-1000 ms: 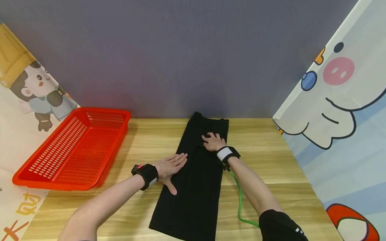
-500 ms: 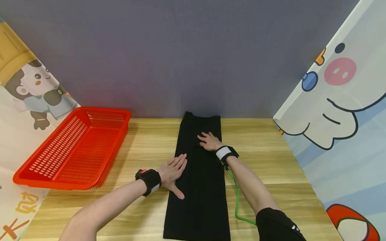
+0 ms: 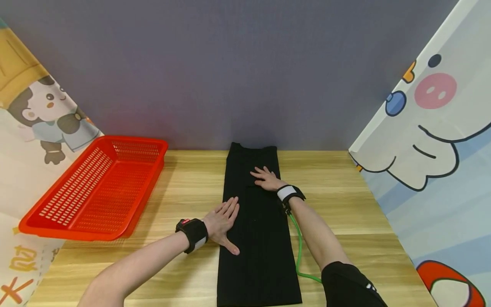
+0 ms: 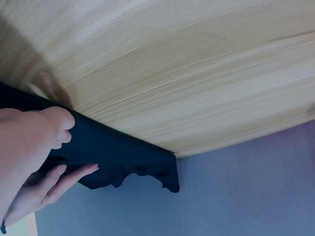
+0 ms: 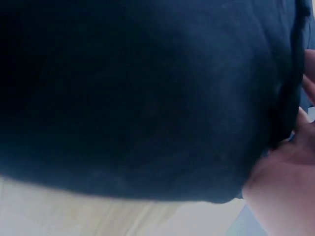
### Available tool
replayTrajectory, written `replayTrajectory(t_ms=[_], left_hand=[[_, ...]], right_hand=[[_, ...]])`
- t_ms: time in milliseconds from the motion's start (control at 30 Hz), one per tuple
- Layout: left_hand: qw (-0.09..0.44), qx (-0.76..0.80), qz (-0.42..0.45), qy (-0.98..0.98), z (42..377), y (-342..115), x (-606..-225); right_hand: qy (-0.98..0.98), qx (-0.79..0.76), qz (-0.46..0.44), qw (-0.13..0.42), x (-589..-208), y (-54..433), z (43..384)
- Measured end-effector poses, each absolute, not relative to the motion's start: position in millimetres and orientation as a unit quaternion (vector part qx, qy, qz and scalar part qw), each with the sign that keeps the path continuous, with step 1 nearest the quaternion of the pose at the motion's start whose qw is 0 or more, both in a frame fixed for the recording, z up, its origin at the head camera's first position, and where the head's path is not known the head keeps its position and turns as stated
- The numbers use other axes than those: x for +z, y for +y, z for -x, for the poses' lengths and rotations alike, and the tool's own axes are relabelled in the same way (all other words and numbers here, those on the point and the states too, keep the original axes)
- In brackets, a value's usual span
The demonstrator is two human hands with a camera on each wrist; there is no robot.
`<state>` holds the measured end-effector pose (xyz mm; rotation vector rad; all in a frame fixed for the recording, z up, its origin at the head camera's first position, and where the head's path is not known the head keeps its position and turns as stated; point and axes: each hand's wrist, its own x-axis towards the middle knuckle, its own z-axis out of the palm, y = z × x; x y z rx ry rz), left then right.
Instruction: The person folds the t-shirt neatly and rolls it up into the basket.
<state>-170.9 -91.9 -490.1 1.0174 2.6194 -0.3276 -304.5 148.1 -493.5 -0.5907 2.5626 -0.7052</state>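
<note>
A black folded garment (image 3: pixel 264 260) lies lengthwise as a long strip, its far end close to the grey back wall. My left hand (image 3: pixel 222 221) rests on its left edge, fingers straight and thumb spread toward me. Further up, my right hand (image 3: pixel 267 180) lies on the cloth with fingers extended to the left. The left wrist view shows the garment's wavy far edge (image 4: pixel 142 172), with both hands on the fabric. Dark cloth (image 5: pixel 147 98) fills most of the right wrist view, and a hand shows at its right side.
To the left stands a red perforated plastic basket (image 3: pixel 115 187) on the wooden table (image 3: pixel 188 179). A green cable (image 3: pixel 299 251) runs from the right wristband beside the garment. A grey wall (image 3: pixel 245 76) rises behind, with cartoon-printed panels at both sides.
The garment has turned: its far end shifted left and its near end right, so it lies straighter. Both hands stay on it, the left a little further right.
</note>
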Motion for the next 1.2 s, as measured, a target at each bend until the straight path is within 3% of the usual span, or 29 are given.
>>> replayTrajectory(t_ms=[200, 400, 567, 867, 1200], left_hand=[[0.113, -0.082, -0.396, 0.908, 167, -99, -491], [0.038, 0.016, -0.502, 0.864, 155, -110, -492], [0.043, 0.076, -0.589, 0.803, 144, -114, -493], [0.072, 0.041, -0.593, 0.801, 114, -111, -485], [0.045, -0.051, -0.611, 0.789, 90, -96, -474]], right_hand=[[0.919, -0.277, 0.222, 0.172, -493, 151, 296], [0.928, -0.251, 0.266, 0.068, -494, 169, 269], [0.924, -0.21, 0.318, 0.033, -492, 184, 235], [0.889, -0.209, 0.375, 0.158, -485, 200, 173], [0.866, -0.218, 0.35, 0.281, -476, 198, 123]])
